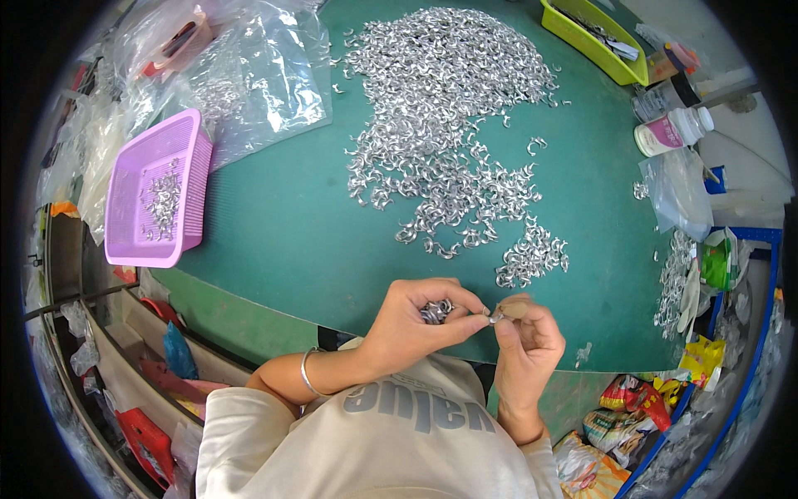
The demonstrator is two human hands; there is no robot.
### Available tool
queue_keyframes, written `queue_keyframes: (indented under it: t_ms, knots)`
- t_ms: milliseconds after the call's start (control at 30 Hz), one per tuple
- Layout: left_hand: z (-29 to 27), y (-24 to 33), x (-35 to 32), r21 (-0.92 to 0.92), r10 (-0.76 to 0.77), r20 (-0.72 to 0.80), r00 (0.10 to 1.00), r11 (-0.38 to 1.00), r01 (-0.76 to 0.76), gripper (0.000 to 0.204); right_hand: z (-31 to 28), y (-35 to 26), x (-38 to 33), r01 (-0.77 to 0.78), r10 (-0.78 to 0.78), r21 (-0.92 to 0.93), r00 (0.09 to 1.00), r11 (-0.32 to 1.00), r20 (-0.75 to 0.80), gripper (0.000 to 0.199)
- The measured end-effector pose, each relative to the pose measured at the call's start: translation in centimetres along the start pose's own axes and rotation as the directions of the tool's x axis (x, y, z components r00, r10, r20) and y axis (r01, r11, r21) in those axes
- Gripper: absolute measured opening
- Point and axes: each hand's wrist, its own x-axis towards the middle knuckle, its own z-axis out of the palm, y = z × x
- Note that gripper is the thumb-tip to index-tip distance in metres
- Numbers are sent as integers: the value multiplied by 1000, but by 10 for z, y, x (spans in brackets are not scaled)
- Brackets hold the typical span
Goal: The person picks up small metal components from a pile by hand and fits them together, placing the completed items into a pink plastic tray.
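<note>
Both hands meet over the near edge of the green table (274, 241). Curled in my left hand (407, 324) are several small curved silver metal pieces (436, 312). Its thumb and forefinger pinch toward one small metal piece (496, 318), which my right hand (529, 337) grips from the other side with closed fingertips. Just beyond the hands lies a small cluster of the same pieces (532, 256). A large heap of them (449, 71) spreads across the far middle of the table, thinning out toward me.
On the left, a purple plastic basket (199, 166) holds some metal pieces, beside clear plastic bags (274, 75). At the far right are a yellow-green tray (582, 37) and a white bottle (673, 131). Loose pieces (673, 283) line the right edge; colourful packets (615, 424) lie lower right.
</note>
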Motion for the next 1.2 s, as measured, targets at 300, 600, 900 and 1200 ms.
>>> queue_keyframes:
  t_ms: [300, 600, 900, 1200]
  knots:
    - [-60, 37, -15, 219, 172, -380, 909, 971, -92, 11, -1, 13, 4, -61, 43, -289, 997, 955, -67, 17]
    - [-257, 105, -70, 756, 863, -505, -26, 456, 470, 22, -34, 14, 40, 201, -149, -916, 976, 347, 158, 61]
    - [-151, 81, 38, 633, 429, -505, 749, 774, -16, 21, -6, 0, 150, 547, -29, -732, 809, 406, 588, 53]
    - [-151, 60, 192, 957, 554, -203, 808, 286, 45, 27, 74, 61, 268, 723, -275, -687, 678, 79, 682, 54]
